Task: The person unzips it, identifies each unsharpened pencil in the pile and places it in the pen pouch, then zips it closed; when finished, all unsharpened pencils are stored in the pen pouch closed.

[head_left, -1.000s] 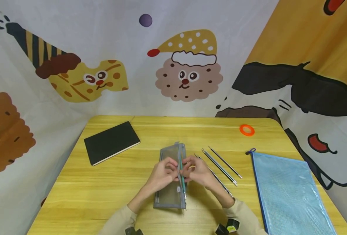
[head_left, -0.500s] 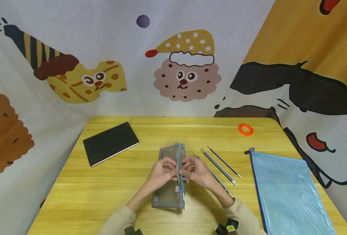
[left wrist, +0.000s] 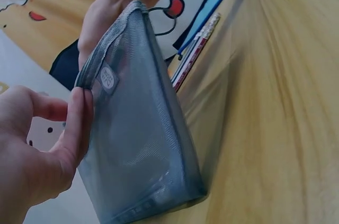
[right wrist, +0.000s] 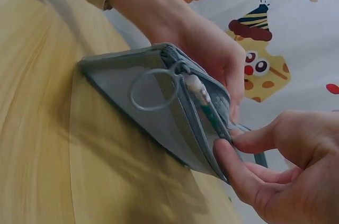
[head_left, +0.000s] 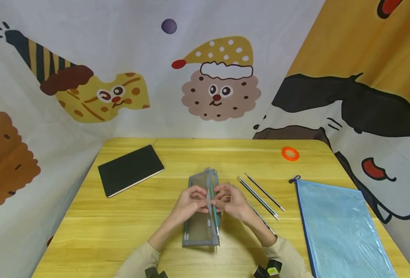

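A grey mesh pencil case (head_left: pixel 199 231) stands on the table between both hands, its zipped mouth parted. A green pencil (head_left: pixel 214 208) with a white eraser end lies lengthwise in that mouth; the right wrist view shows the eraser end beside the zipper's ring pull (right wrist: pixel 153 90). My left hand (head_left: pixel 190 202) pinches the left edge of the mouth, near a round label (left wrist: pixel 107 77) in the left wrist view. Thumb and fingers of my right hand (head_left: pixel 233 201) pinch the opposite edge, the thumb close against the pencil.
Several loose pencils (head_left: pixel 258 197) lie right of the case, one partly under the right forearm. A black notebook (head_left: pixel 131 170) lies at the back left. An orange ring (head_left: pixel 290 153) is at the back right, with a blue zip pouch (head_left: pixel 340 227) nearer on the wooden table (head_left: pixel 121 227).
Both hands keep their hold on the mouth of the pencil case. Its near end has shifted slightly to the right.
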`<action>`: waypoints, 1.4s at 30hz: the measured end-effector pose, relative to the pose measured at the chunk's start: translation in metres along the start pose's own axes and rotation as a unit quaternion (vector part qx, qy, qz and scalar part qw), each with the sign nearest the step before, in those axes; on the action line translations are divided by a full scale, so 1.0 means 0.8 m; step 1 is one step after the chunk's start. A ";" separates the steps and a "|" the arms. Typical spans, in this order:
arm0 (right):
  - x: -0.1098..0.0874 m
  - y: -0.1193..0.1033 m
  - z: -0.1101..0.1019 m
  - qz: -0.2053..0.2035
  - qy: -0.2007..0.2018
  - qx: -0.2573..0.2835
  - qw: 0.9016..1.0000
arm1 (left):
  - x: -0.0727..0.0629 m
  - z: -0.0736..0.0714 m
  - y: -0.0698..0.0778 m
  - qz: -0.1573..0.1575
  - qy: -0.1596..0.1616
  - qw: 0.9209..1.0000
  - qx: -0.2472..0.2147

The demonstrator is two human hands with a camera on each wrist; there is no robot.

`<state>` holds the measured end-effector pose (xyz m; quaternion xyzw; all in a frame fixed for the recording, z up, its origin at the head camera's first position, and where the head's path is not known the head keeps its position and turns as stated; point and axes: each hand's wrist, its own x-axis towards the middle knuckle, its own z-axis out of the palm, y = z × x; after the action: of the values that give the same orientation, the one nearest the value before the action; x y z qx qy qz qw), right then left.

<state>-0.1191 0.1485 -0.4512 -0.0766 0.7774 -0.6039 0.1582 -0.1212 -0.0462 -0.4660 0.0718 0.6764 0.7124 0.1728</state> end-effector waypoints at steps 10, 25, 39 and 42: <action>-0.002 0.006 0.023 -0.024 0.064 -0.085 0.994 | -0.001 0.001 0.001 -0.005 -0.019 1.000 -0.014; -0.008 -0.013 0.000 -0.054 0.079 -0.102 0.990 | -0.003 0.001 0.004 0.000 0.018 1.000 -0.012; -0.013 0.011 -0.060 -0.065 0.145 -0.213 0.964 | -0.003 -0.003 0.000 0.003 0.041 0.999 -0.003; -0.015 0.019 -0.068 -0.051 0.148 -0.222 0.962 | -0.003 -0.004 0.000 0.005 0.043 0.999 -0.005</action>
<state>-0.1250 0.2058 -0.4517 -0.0589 0.9019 -0.4278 -0.0107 -0.1204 -0.0501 -0.4660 0.0436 0.6793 0.7190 0.1404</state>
